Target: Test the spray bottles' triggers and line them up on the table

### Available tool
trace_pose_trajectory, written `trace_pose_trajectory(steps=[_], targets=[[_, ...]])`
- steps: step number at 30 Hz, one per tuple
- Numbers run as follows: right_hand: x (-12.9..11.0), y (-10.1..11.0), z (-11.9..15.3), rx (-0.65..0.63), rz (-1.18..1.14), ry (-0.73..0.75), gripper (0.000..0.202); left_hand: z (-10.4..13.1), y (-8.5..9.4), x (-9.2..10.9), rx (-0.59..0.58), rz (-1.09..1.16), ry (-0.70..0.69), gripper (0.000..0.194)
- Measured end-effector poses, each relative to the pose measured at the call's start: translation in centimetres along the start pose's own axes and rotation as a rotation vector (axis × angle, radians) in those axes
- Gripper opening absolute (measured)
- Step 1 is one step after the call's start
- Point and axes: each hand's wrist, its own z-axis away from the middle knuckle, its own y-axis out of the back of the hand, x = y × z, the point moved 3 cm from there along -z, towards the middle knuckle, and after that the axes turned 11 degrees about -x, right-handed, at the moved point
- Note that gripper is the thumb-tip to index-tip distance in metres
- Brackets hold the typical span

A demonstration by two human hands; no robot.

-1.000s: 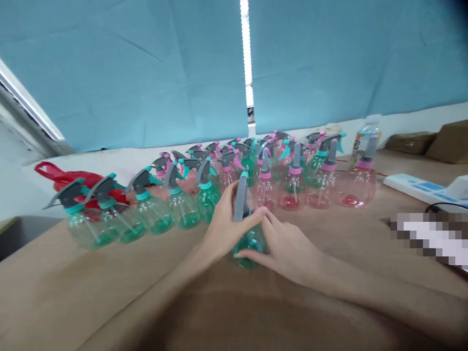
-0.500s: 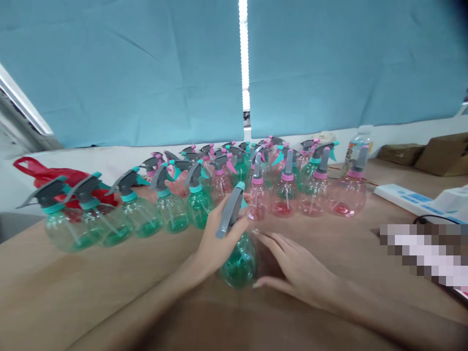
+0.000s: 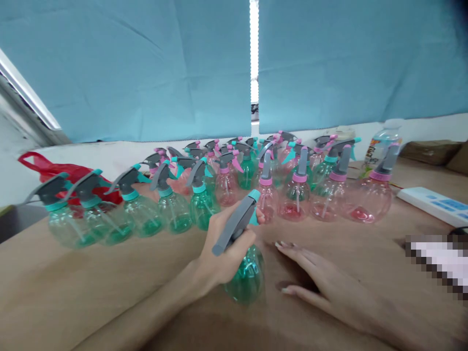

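Near the middle of the table, a round green spray bottle point(image 3: 245, 278) with a grey trigger head and turquoise nozzle stands slightly tilted. My left hand point(image 3: 219, 243) is wrapped round its neck, just under the trigger head. To the right of the bottle, my right hand point(image 3: 318, 273) rests low over the table with fingers apart and nothing in them; it does not touch the bottle. Beyond the left hand is a row of green spray bottles point(image 3: 178, 214), and beyond the right hand a row of pink ones point(image 3: 294, 204).
More green and pink spray bottles crowd behind the rows. A red plastic bag point(image 3: 58, 168) lies at the left on the brown table point(image 3: 120, 282). At the right are a clear drink bottle point(image 3: 382, 146), a white power strip point(image 3: 431, 204) and cardboard boxes point(image 3: 427, 152).
My right hand has moved off to the right, away from the green bottle. My left hand still grips that bottle, now a little nearer me. The view has shifted slightly.
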Motion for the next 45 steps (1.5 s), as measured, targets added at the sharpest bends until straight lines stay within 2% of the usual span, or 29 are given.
trace_pose_trajectory(steps=[5,12,16,21,24,27,33,40,45], targets=[[0.24,0.49,0.13,-0.021,-0.016,0.025,0.061,0.1,0.19,0.07,-0.008,0.122,-0.061,0.005],[0.24,0.27,-0.22,-0.109,-0.035,0.05,0.051,-0.15,0.07,-0.09,0.017,0.119,-0.001,0.005],[0.25,0.18,-0.37,-0.112,-0.031,0.056,0.045,0.14,-0.04,-0.38,0.057,0.056,0.013,0.005],[0.59,0.01,-0.12,-0.087,0.0,0.023,0.054,0.45,-0.36,-0.38,0.079,0.031,-0.005,0.002],[0.73,0.08,0.12,-0.08,0.031,-0.003,0.058,0.28,-0.52,-0.26,0.045,0.085,-0.017,0.006],[0.75,0.12,0.17,-0.094,0.056,0.008,0.057,0.08,-0.54,-0.1,0.013,0.122,-0.034,0.011],[0.87,0.19,-0.07,-0.11,0.113,0.017,0.047,0.06,-0.43,0.07,0.029,0.12,-0.053,0.008],[1.01,0.27,-0.33,-0.147,0.126,0.007,0.05,0.02,-0.4,0.2,0.013,0.096,-0.081,0.021],[1.02,0.16,-0.34,-0.166,0.148,-0.001,0.051,0.09,-0.34,0.13,0.002,0.12,-0.063,0.01]])
